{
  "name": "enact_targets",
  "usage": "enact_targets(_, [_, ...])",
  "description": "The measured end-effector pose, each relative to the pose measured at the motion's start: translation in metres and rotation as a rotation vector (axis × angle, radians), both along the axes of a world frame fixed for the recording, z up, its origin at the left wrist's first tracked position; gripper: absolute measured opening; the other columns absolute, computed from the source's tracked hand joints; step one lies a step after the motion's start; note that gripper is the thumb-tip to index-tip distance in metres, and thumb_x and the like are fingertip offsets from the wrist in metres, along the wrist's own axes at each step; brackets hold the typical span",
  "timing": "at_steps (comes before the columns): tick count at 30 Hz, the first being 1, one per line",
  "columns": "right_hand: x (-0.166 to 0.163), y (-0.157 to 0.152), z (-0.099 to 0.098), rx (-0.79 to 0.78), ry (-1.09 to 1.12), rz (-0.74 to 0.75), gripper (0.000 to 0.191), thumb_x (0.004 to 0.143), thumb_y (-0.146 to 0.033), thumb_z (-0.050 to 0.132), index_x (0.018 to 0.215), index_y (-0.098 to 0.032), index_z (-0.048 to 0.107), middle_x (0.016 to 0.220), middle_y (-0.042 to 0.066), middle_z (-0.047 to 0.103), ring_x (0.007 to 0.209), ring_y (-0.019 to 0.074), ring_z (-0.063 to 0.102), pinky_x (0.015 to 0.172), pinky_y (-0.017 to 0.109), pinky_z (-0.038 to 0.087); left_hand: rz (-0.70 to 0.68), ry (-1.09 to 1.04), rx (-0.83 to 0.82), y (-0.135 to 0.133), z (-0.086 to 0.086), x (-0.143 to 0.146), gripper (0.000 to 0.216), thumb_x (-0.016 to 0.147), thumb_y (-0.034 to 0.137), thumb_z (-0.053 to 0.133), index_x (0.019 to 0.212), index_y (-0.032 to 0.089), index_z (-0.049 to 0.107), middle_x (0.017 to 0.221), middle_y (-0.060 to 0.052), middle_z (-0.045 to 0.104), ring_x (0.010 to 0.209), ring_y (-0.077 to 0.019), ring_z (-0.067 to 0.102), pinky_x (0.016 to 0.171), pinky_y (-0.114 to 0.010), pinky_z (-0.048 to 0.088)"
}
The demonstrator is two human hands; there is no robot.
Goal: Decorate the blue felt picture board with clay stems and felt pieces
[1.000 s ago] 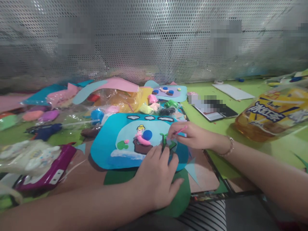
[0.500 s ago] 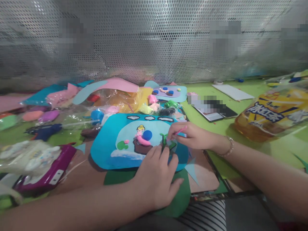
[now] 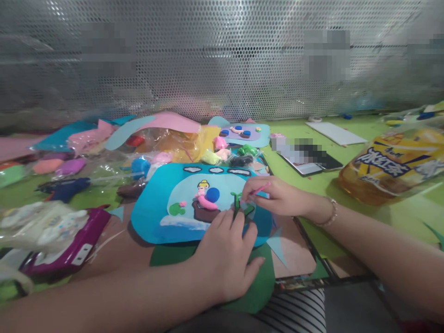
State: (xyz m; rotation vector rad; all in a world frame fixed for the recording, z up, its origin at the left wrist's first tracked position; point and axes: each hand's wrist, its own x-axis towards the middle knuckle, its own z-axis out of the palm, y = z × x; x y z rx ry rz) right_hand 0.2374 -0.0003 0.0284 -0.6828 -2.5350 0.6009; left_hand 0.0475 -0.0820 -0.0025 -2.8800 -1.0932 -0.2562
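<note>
A blue foam picture board point(image 3: 152, 212) lies in front of me, with a clay figure point(image 3: 205, 196), a blue clay ball and a green lily pad on it. My left hand point(image 3: 225, 254) rests on its lower right edge, fingers spread flat and touching a green clay stem point(image 3: 237, 203). My right hand point(image 3: 277, 196) pinches a thin pink tool point(image 3: 261, 188), its tip at the green stem. A bracelet sits on my right wrist.
Foam sheets, clay lumps and plastic bags lie at the back left. A purple packet point(image 3: 65, 249) is at the left, a phone point(image 3: 305, 159) and a yellow snack bag point(image 3: 395, 164) at the right. A perforated metal screen stands behind.
</note>
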Motion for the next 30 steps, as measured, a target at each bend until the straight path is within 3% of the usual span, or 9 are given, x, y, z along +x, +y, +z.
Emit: enact_targets(30, [0.0005,0.0004,0.0002,0.004,-0.012,-0.006,0.016,0.084,-0.010,0.042,0.085,-0.015,0.057,0.081,0.007,0.062,0.076,0.0145,0.056,0.073,0.029,0.047,0.004,0.010,-0.015,-0.0002,0.0001,0.0008,0.052,0.086,0.046,0.041,0.121,0.009,0.050,0.120,-0.023,0.049,0.112,-0.0393,0.044,0.095,-0.051,0.034])
